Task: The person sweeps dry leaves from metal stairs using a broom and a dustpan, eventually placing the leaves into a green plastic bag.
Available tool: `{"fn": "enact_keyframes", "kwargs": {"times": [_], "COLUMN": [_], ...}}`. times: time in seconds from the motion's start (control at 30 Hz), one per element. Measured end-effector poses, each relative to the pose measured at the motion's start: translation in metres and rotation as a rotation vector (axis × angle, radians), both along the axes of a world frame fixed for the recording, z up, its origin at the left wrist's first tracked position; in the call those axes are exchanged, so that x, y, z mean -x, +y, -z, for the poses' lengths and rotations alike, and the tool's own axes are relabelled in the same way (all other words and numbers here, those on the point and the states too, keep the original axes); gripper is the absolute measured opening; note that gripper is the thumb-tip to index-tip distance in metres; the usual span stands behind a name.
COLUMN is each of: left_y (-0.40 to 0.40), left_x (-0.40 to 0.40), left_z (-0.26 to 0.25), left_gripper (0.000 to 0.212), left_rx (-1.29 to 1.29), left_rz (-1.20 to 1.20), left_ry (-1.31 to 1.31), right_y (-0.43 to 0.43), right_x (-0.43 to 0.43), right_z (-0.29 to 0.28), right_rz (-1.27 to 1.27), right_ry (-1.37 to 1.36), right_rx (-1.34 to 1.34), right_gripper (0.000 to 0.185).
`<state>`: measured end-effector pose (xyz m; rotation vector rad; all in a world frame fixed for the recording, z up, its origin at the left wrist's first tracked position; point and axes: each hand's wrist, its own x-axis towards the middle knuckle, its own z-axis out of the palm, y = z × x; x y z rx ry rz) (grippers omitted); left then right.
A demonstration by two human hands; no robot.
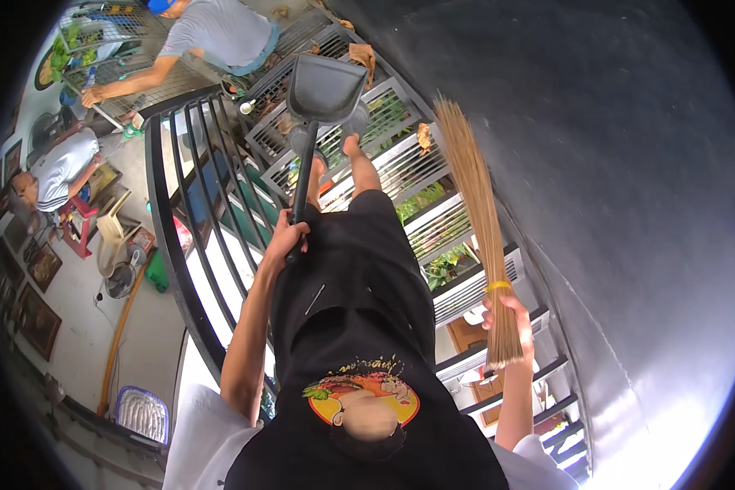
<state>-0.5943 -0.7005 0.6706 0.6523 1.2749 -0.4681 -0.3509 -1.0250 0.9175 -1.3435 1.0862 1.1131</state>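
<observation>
My left hand (288, 237) grips the upper end of the long black handle of a dustpan (326, 89). The pan hangs low in front of my feet, and no litter shows in it. In my right hand (514, 318) is a broom of bundled thin sticks (471, 177), tied by a yellow band (498, 286). The broom's loose tips point away from me over the stairs, close to the dark wall. A curled brown dry leaf (424, 139) lies on a slatted metal step (398, 165). Farther down, a larger dry leaf (362, 56) rests near the wall.
A black metal railing (159, 202) runs along my left, and a dark wall (618, 153) rises on my right. Below, a person in grey (226, 33) holds a wire-mesh cage (122, 67). Another person (67, 165) sits near a plastic chair (115, 223) and an electric fan (120, 278).
</observation>
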Motion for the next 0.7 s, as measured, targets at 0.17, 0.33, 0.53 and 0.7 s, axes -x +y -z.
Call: {"fn": "enact_keyframes", "kwargs": {"times": [0.17,0.33,0.53,0.7], "left_y": [-0.01,-0.013,-0.012,-0.008], "left_x": [-0.008,-0.041,-0.064,-0.094], "left_z": [0.014,0.015,0.035,0.068], "left_gripper": [0.053,0.045,0.052,0.072], "left_rx": [-0.025,-0.185,-0.276,-0.42], "left_rz": [0.092,0.376,0.762,1.082], "left_ry": [-0.031,-0.033,-0.055,-0.039], "right_y": [-0.002,-0.01,-0.001,0.004], "right_x": [0.028,0.063,0.101,0.114], "right_z": [-0.042,-0.015,0.03,0.055], "right_rz": [-0.079,0.002,0.052,0.159], "right_ry": [-0.051,0.051,0.04,0.0], "right_rx": [0.048,0.077,0.042,0.038], "right_gripper": [0.051,0.057,0.047,0.066]}}
